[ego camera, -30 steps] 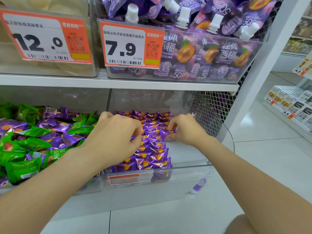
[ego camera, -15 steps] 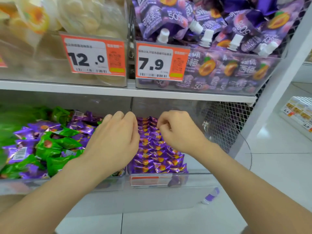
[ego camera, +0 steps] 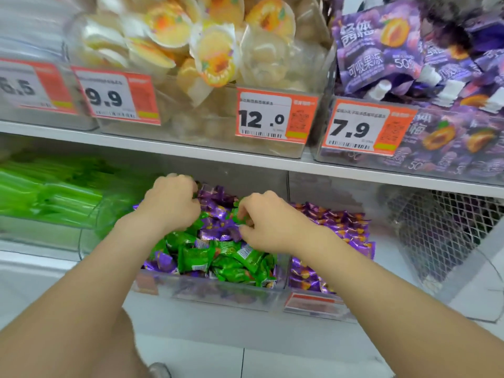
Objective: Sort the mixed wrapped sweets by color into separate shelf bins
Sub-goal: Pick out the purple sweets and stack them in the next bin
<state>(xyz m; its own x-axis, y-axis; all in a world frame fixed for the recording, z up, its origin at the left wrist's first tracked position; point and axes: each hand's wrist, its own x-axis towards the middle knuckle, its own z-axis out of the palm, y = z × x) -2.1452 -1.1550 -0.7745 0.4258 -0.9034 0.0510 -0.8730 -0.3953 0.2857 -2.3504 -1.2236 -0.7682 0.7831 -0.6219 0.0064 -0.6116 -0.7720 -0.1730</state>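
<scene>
Two bare hands reach into the lower shelf, and from the head camera we look down along both forearms at them. We see the left hand (ego camera: 170,207) toward the back of the middle bin (ego camera: 218,291), knuckles up, its fingers curled down among the wrappers. Their tips are buried, so we cannot tell whether they grip anything. The right hand (ego camera: 272,225) sits just beside it, nearer the bin's right wall. Its thumb and fingers (ego camera: 246,230) are drawn together on a green sweet (ego camera: 239,214), pinching the wrapper just above the heap.

The middle bin is a clear box holding the mixed lot. Green sweets (ego camera: 199,257) lie mostly toward the front, and purple sweets (ego camera: 218,197) mostly toward the back and under the hands, the two colours overlapping throughout. Just beside it stands the right bin (ego camera: 313,301), also clear, and we find only purple wrappers in it, laid in fairly even rows. On the other side the left bin (ego camera: 90,233) shows a mass of green packs (ego camera: 54,195), too blurred for us to make out singly. Beyond the right bin we see wire mesh (ego camera: 441,233) at the end of the shelf.

Above, a white shelf board (ego camera: 191,151) carries more clear boxes. We see jelly cups (ego camera: 215,58) with yellow lids above a 12.0 tag (ego camera: 275,117), and purple pouches (ego camera: 381,50) with white spouts above a 7.9 tag (ego camera: 365,128).
</scene>
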